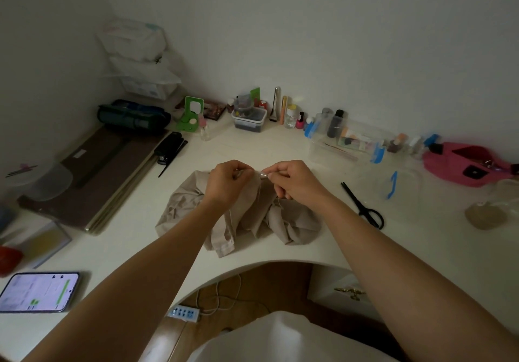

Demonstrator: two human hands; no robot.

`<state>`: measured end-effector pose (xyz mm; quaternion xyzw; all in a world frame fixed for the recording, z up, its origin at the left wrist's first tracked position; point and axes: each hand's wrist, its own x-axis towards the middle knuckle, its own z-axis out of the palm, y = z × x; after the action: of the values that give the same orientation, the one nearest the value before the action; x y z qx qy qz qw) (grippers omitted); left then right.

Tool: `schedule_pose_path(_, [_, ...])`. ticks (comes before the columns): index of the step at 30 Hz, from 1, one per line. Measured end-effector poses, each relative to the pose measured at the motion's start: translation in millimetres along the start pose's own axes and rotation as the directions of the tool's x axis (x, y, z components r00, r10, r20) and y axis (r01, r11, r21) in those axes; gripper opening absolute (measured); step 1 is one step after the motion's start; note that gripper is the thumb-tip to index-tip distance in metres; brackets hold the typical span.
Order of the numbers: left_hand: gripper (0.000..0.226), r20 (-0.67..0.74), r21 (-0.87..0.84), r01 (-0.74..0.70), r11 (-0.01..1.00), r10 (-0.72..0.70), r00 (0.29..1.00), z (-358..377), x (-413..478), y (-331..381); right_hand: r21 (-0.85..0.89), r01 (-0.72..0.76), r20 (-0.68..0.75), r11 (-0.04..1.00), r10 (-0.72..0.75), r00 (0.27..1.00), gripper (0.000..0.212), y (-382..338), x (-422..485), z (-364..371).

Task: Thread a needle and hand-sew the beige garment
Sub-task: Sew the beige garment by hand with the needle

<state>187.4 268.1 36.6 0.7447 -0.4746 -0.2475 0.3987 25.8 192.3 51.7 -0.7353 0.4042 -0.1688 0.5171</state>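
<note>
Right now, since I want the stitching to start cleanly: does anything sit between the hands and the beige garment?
Nothing visible does. The left hand and right hand are held over the beige garment, the right pinching what looks like the needle. The scissors lie apart on its right.

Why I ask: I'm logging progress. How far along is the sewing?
Done: the garment lies bunched on the table, scissors lying beside it. In hand: the right hand pinches the needle, and the left hand apparently pinches the thread at its tip, above the garment. Whether the thread is through the eye is too small to tell. Left: the stitching; no stitches show.
</note>
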Motion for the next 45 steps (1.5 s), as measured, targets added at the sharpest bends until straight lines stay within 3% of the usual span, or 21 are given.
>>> schedule_pose_path(13, [0.008, 0.082, -0.133, 0.045, 0.99, -0.035, 0.996, -3, -3, 4, 0.154, -0.003, 0.065, 0.988, -0.007, 0.998, 0.019, 2, -6, -3])
schedule_pose_path(27, [0.012, 0.117, -0.323, 0.115, 0.939, -0.081, 0.99, -5, -8, 11, 0.196, 0.011, 0.06, 0.981, -0.024, 0.998, 0.022, 0, -6, -3])
schedule_pose_path(45, [0.012, 0.109, -0.274, 0.161, 0.948, -0.135, 0.985, -4, -6, 13, 0.214, -0.033, 0.047, 0.976, 0.024, 0.999, 0.019, 7, -3, -1])
